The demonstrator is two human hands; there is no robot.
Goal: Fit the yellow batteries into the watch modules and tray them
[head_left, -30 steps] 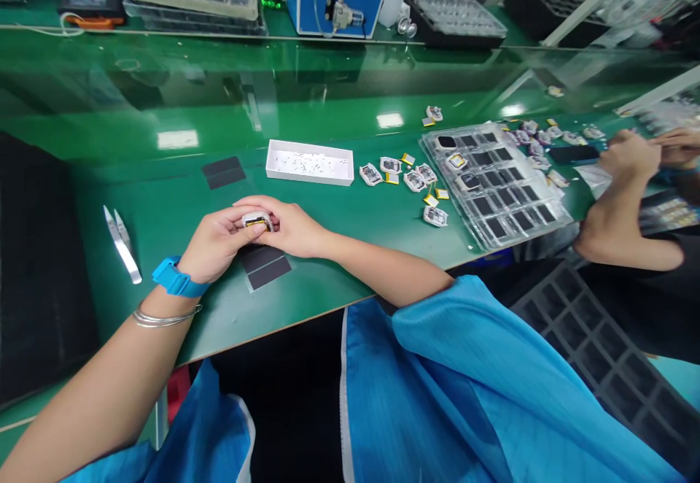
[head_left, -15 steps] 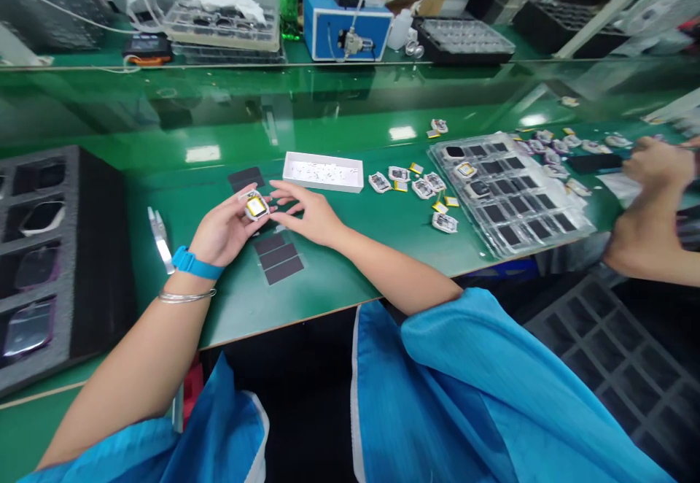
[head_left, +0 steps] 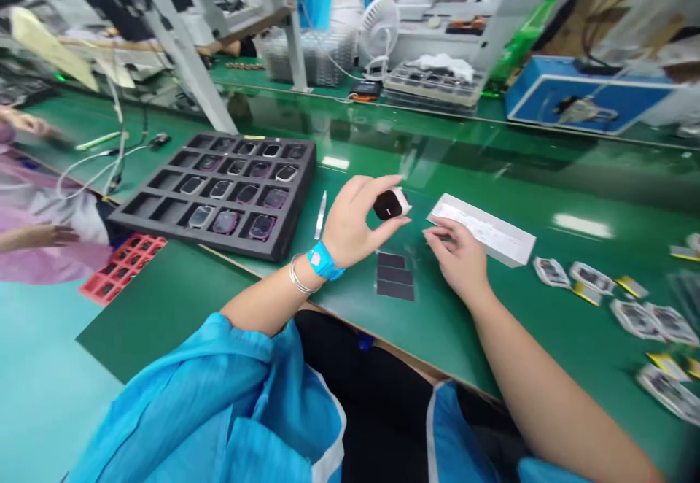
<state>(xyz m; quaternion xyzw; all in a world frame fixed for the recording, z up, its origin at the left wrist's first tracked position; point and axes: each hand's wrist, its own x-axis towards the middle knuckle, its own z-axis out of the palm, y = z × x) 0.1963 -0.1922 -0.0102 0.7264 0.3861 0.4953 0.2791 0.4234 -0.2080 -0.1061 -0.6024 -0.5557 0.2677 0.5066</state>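
My left hand [head_left: 358, 220] grips a smartwatch case [head_left: 389, 204] by its edges, between thumb and fingers. Its dark glass face shows, with a small pale mark lit on it, and a light frame runs along the right side. My right hand [head_left: 459, 260] is apart from the watch, just in front of a white box [head_left: 517, 251] with small bits inside. Its fingers are bent and close together at the tips; whatever may be between them is too small to see. Below the hands lies a sheet of black rectangular pads [head_left: 394, 276]. Metal tweezers [head_left: 321, 214] lie left of my left hand.
A black foam tray [head_left: 278, 244] with several watches in its slots stands left. Opened watch cases [head_left: 551, 272] and yellow-edged batteries [head_left: 588, 293] lie right. Behind are a blue machine [head_left: 539, 89] and a small fan [head_left: 380, 23]. Another person's hand [head_left: 49, 236] is far left.
My view has swung left, bringing the whole foam tray in. The watch in my left hand has turned from its open, battery side to its glass face. My right hand has drawn away from it.
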